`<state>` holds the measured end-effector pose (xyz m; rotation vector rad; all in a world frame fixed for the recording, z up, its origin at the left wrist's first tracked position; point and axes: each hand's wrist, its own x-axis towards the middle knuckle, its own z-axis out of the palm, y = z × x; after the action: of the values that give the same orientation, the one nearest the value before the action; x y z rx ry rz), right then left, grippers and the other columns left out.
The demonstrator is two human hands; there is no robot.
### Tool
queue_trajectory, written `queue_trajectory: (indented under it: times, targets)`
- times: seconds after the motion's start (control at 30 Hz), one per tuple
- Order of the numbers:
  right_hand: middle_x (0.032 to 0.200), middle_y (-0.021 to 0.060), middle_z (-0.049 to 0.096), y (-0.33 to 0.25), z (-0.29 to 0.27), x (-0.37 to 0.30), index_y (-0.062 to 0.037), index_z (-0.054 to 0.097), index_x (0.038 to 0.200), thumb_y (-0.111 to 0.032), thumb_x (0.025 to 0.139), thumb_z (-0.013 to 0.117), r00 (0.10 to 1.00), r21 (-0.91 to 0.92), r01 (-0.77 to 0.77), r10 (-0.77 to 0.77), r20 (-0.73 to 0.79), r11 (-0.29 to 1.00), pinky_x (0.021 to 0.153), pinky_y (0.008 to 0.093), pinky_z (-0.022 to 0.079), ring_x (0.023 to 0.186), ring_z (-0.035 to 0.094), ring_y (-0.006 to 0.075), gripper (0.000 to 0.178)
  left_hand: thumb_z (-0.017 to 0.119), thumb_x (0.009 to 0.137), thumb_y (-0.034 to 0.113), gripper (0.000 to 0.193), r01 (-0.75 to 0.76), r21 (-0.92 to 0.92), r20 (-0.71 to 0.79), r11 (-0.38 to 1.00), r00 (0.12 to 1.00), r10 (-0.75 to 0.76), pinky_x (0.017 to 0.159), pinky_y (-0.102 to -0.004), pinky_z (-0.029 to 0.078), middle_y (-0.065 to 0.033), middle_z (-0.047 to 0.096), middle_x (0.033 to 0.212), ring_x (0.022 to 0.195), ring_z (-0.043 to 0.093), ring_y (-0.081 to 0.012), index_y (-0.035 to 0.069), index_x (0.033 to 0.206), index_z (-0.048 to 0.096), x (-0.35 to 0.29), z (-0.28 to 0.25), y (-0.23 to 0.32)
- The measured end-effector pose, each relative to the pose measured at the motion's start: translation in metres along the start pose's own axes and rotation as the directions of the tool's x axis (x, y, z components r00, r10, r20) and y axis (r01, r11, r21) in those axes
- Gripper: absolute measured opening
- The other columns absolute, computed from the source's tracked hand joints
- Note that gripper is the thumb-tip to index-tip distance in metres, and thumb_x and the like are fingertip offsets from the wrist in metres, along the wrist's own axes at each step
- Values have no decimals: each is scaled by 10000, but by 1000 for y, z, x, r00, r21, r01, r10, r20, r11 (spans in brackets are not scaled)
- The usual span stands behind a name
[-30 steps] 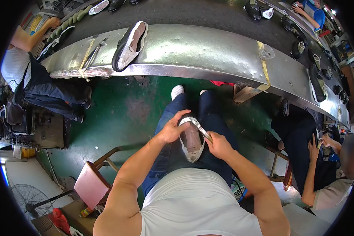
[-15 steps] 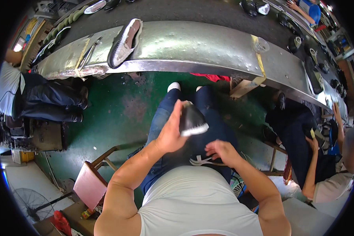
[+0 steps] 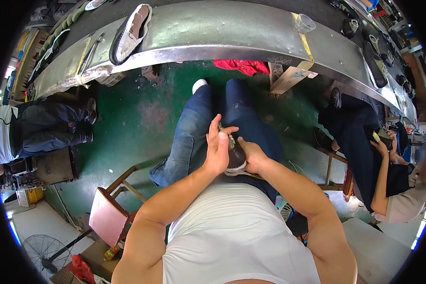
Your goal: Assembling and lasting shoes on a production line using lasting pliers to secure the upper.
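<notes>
A dark shoe [image 3: 235, 155] with a pale stitched edge is held above my lap, close to my waist. My left hand [image 3: 217, 150] grips it along its left side, fingers pointing away from me and partly curled over it. From the right, my right hand [image 3: 254, 157] clasps the same shoe with the thumb on top. The hands hide much of the shoe, including its far end. Beneath it, a light-coloured strip shows at my lap, too covered to make out.
Ahead runs a metal-topped bench [image 3: 213, 35] carrying another unfinished shoe [image 3: 131, 35], a thin tool [image 3: 91, 53] and a clear cup [image 3: 305, 22]. A wooden stool [image 3: 108, 217] and fan [image 3: 45, 253] stand at left. A seated co-worker [image 3: 396, 199] is at right; another person [image 3: 38, 128] at left.
My right hand has come in from beside the shoe and taken hold of it. The shoe is lower and nearer my waist. The view has shifted, so the bench sits higher.
</notes>
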<state>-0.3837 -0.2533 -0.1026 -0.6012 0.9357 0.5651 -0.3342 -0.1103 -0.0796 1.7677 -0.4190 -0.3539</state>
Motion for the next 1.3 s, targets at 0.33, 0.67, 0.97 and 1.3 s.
queue_trajectory:
  times: [0.33, 0.67, 0.97, 1.3]
  targets:
    - [1069, 58, 652, 22, 31, -36, -121, 578, 1179, -435, 1091, 315, 969, -22, -5, 0, -245, 1000, 846, 415, 561, 952, 668, 209, 419, 362, 1078, 340, 545, -35, -301, -90, 953, 996, 8, 1040, -385, 366, -77, 564, 1268, 1170, 507, -237, 10, 791, 687, -3, 4, -16]
    - [869, 45, 614, 14, 28, -48, -86, 553, 1041, -432, 1081, 338, 974, -276, 67, -123, -190, 959, 522, 333, 484, 707, 610, 155, 410, 356, 1082, 334, 562, 72, -378, 46, 923, 997, -59, 1008, -358, 384, -83, 577, 1159, 1126, 509, -239, 19, 767, 698, 19, -6, -33]
    - [1356, 192, 524, -41, 23, -76, -38, 506, 1349, -381, 788, 807, 367, -609, 560, -491, 790, -562, 930, 407, 527, 1196, 572, 359, 723, 373, 1090, 392, 449, 174, -370, 78, 913, 985, -156, 862, -279, 445, -42, 574, 1024, 926, 531, -123, 7, 1066, 602, 43, -3, -38]
    - [1352, 218, 514, -45, 43, -52, 2, 426, 1304, -258, 708, 826, 415, -632, 464, -478, 774, -621, 916, 435, 543, 1193, 577, 368, 764, 320, 1095, 369, 495, 192, -483, 36, 855, 979, -200, 1064, -337, 356, -119, 584, 1165, 1203, 482, -237, 4, 1054, 652, 57, -3, -35]
